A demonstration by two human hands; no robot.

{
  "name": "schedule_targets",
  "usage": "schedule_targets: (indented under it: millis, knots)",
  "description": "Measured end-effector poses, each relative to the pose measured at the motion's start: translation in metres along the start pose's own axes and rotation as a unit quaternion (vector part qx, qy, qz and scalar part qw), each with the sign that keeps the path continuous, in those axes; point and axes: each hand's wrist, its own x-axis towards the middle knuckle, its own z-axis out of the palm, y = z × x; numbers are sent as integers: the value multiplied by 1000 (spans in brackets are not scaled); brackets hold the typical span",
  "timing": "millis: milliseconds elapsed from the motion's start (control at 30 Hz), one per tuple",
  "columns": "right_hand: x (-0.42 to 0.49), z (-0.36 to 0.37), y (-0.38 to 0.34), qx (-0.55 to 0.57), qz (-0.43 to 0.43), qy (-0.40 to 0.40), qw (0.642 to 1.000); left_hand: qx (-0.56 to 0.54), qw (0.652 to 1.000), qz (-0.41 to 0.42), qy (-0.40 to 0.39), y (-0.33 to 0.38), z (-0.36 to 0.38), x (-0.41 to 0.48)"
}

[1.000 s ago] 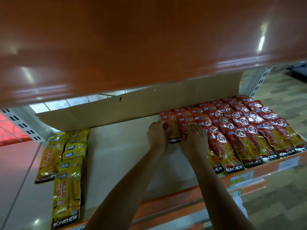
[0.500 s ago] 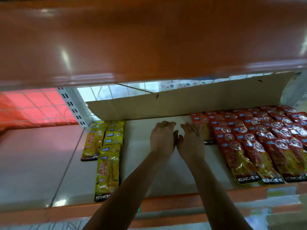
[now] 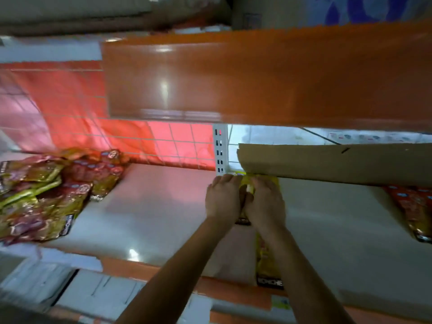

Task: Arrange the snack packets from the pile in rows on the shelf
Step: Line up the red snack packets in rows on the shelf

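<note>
One broad orange shelf board fills the upper half of the frame, glossy and blurred. Below it runs the white shelf from centre left to the right edge, with an orange front lip along the bottom. A brown cardboard sheet stands along the back of the shelf at centre right, beside a white slotted upright.

Over at the left edge sits the pile, a loose heap of red and gold snack packets lying crossways on one another, well apart from the hands. At the far right edge, red packets lie in overlapping rows just below the cardboard.

Now the centre: a column of yellow packets runs from the cardboard's foot down to the front lip, and both hands are right on top of its upper end. The left hand and right hand lie palm down, side by side and touching, fingers bent onto the yellow film. Yellow peeks out between them and past the right fingertips. Whether either hand pinches a packet or only presses, the blur won't tell.
</note>
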Motion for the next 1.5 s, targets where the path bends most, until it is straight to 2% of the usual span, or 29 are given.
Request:
schedule_targets:
  millis: [267, 500, 800, 1067, 1233, 1367, 1500]
  knots:
    - [2, 90, -101, -15, -72, -49, 996, 31, 996, -76, 31, -135, -31, -5]
    - [-8, 156, -171, -13, -46, -66, 997, 51, 988, -144, 6, -225, -58, -14]
    - [1, 212, -239, -2, -54, -143, 988, 86, 971, -221, 14, -317, -86, -12]
    - [19, 244, -279, 17, -52, -161, 985, 76, 961, -266, -4, -357, -90, 2]
    - [25, 256, -296, 80, -7, -148, 986, 91, 966, -242, -8, -366, -85, -2]
    - [29, 258, -301, 201, 47, -86, 975, 68, 975, -209, 18, -366, -82, -2]
    - [38, 256, -300, 259, 73, -38, 962, 61, 984, -167, 10, -366, -79, 2]
